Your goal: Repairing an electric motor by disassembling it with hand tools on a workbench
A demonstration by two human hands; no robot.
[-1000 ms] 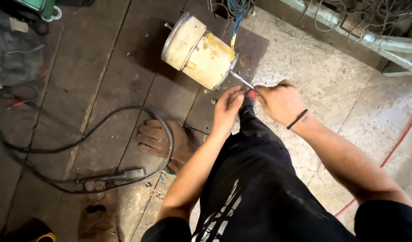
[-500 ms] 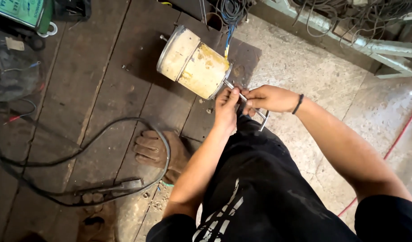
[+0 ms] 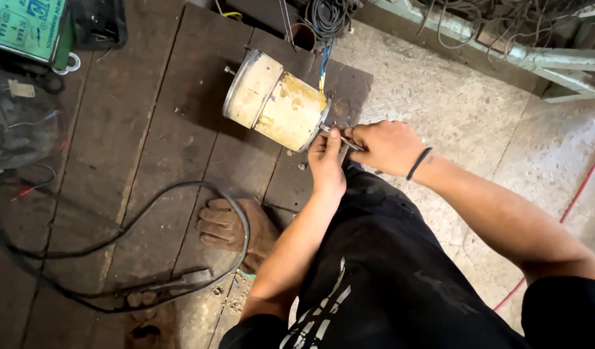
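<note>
The left hand (image 3: pixel 326 161) and the right hand (image 3: pixel 383 146) meet just at the near-right end of a cream and yellow cylindrical motor (image 3: pixel 277 101), which lies on its side on a dark wooden board (image 3: pixel 181 123). The left hand's fingers are closed around the thin metal shaft (image 3: pixel 339 137) that sticks out of the motor's end, fingertips touching the housing. The right hand is curled shut on the outer part of that same shaft; whatever else it may hold is hidden in the fist. A black band (image 3: pixel 418 163) circles the right wrist. Blue and yellow wires (image 3: pixel 323 64) run from the motor's far side towards a tangle of cables. Near left, a black cable (image 3: pixel 116 239) loops over the boards around a bare foot (image 3: pixel 233 226), and the person's black trousers (image 3: pixel 388 271) fill the near middle. The concrete floor (image 3: pixel 465 123) lies to the right.
</note>
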